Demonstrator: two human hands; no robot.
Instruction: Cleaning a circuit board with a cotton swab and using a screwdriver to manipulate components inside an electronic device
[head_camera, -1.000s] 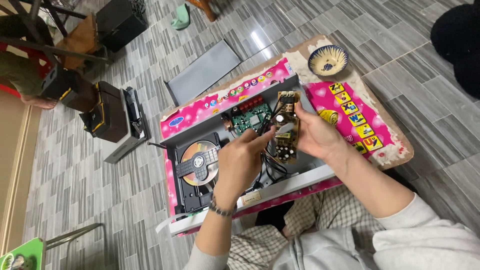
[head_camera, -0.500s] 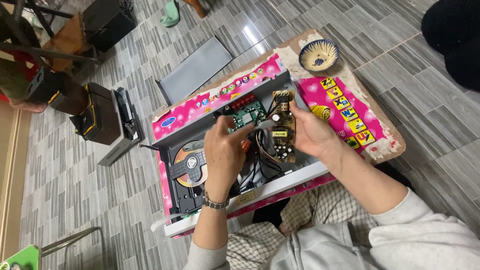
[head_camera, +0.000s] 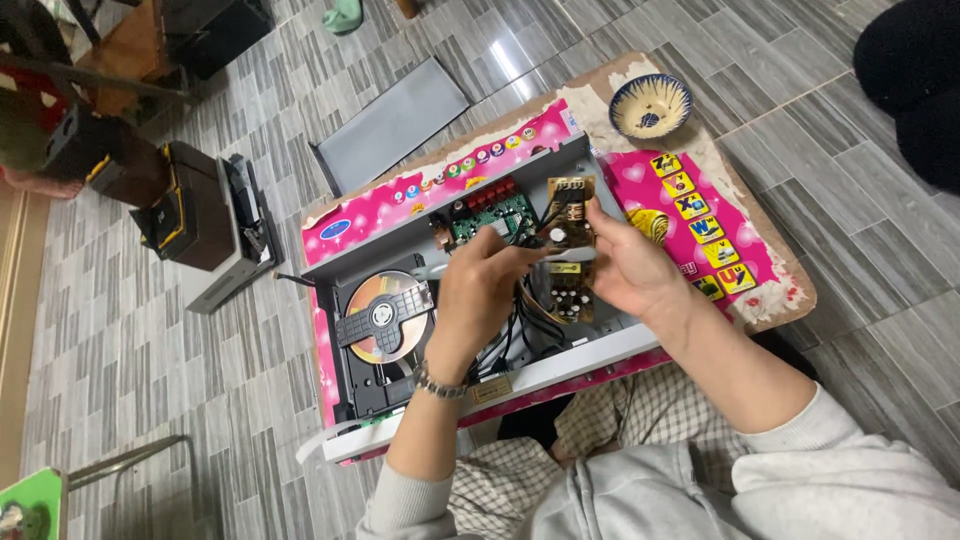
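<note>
An opened disc player (head_camera: 420, 245) with its lid off lies on a pink low table (head_camera: 745, 255) in front of me. Inside are a disc tray holding a shiny disc (head_camera: 385, 315), a green circuit board (head_camera: 492, 213) and a brown circuit board (head_camera: 570, 290). My left hand (head_camera: 480, 295), a bracelet on its wrist, reaches over the black cables and pinches a small white part at the middle of the brown board. My right hand (head_camera: 630, 270) grips that board by its right edge, fingertips near its upper half.
A blue-rimmed bowl (head_camera: 650, 105) stands on the table's far right corner. A grey metal cover (head_camera: 395, 125) lies on the tiled floor behind the table. Dark boxes and another grey device (head_camera: 200, 220) sit to the left. Someone's dark clothing (head_camera: 915, 75) shows at top right.
My left hand has moved right from above the cables to the middle of the brown board, and its fingers have pinched together there. My right hand has stayed on the board's edge.
</note>
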